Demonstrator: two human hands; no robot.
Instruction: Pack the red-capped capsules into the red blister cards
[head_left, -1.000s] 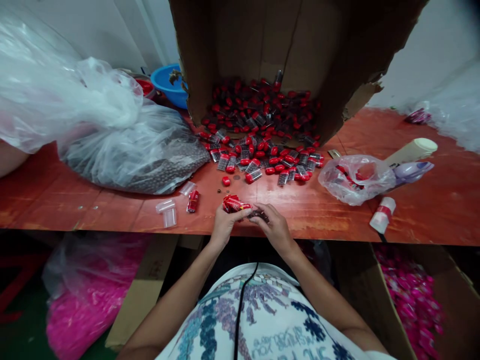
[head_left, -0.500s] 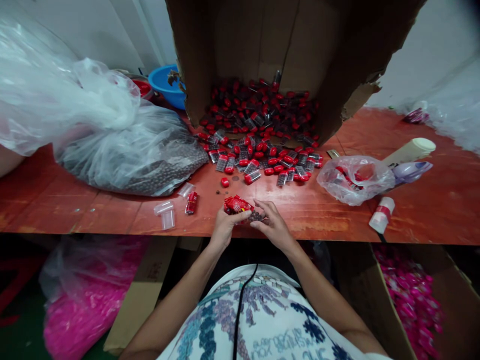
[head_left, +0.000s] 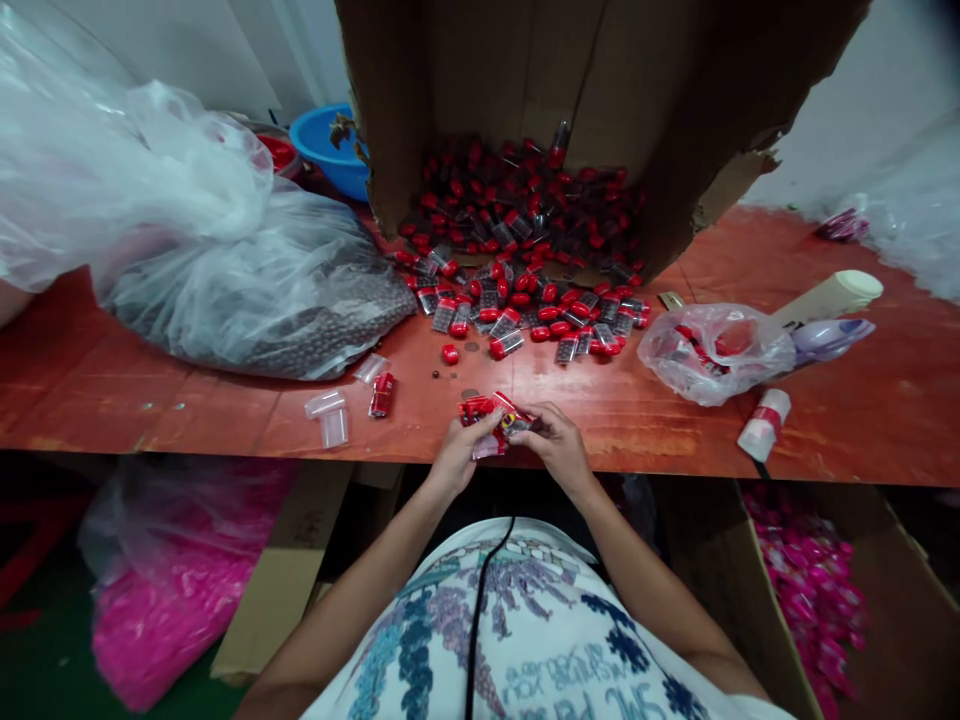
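Observation:
Above the table's front edge, my left hand [head_left: 453, 460] is closed on a bunch of red printed wrappers [head_left: 474, 408], with the thumb pressed across them. A pale clear piece [head_left: 487, 447] pokes out below that thumb. My right hand [head_left: 564, 450] pinches a small clear container of dark beads [head_left: 520, 424], whose near end is against a red wrapper with a yellow print [head_left: 507, 408]. Fingers hide much of the container. Just beyond lie a loose red cap [head_left: 450, 354] and a stray dark bead [head_left: 435, 374].
A torn cardboard box [head_left: 660, 120] spills red-capped bead containers [head_left: 517, 300] onto the red table [head_left: 630, 420]. Left are a bag of dark beads [head_left: 300, 300], clear empty containers [head_left: 334, 427] and a rolled red bundle [head_left: 382, 395]. Right stands a plastic bag [head_left: 716, 350] with red pieces.
The bead container has moved up against a red printed wrapper, which now covers more of it. Both hands have shifted slightly right, and a pale clear piece now shows under my left thumb.

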